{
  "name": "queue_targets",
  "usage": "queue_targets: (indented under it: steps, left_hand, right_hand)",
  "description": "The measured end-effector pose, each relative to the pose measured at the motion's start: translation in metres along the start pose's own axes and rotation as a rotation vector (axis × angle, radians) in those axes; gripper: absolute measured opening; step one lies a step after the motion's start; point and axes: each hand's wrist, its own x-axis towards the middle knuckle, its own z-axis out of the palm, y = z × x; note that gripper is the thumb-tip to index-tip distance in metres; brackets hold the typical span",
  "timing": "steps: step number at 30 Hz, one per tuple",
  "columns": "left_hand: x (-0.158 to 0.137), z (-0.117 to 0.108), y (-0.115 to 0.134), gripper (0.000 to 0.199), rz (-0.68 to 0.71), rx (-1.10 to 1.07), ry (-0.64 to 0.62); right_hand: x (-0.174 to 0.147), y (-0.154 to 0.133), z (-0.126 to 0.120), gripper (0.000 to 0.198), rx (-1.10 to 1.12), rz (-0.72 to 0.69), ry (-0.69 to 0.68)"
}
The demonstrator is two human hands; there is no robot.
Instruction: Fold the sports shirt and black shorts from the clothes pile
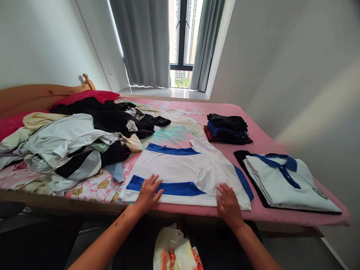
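A white shirt (168,168) with blue side panels and blue sleeve trim lies spread flat at the near edge of the bed. On its lower blue band rests my left hand (149,191), fingers spread and palm down. My right hand (228,202) lies flat on the shirt's near right part, close to a crumpled sleeve, its fingers stretched out. Neither hand grips anything. To the right of the shirt sits a folded stack of white polo shirts (295,187) with a blue collar on top, over a black garment.
A loose heap of clothes (70,135) covers the bed's left side, near red pillows (84,96) and a wooden headboard (42,92). Dark folded clothes (227,128) are stacked farther back. The pink bed (225,108) ends close before me; a wall (281,75) stands right.
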Motion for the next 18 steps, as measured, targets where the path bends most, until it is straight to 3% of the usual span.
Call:
queue_targets:
  steps: [5, 10, 15, 18]
  left_hand:
    - [0.067, 0.020, 0.076, 0.027, 0.250, -0.208, 0.028]
    - [0.135, 0.044, 0.128, 0.033, 0.167, -0.160, -0.158]
    - [0.167, 0.059, 0.131, 0.028, 0.074, -0.125, -0.257]
    - [0.170, 0.061, 0.120, 0.040, 0.004, -0.106, -0.284]
  right_hand:
    - [0.012, -0.010, 0.008, 0.026, 0.128, 0.018, 0.013]
    - [0.008, -0.006, 0.018, 0.028, 0.137, 0.093, -0.010]
    - [0.011, -0.006, 0.013, 0.029, 0.171, 0.118, -0.017]
    - [0.012, -0.005, 0.012, 0.030, 0.181, 0.128, -0.037]
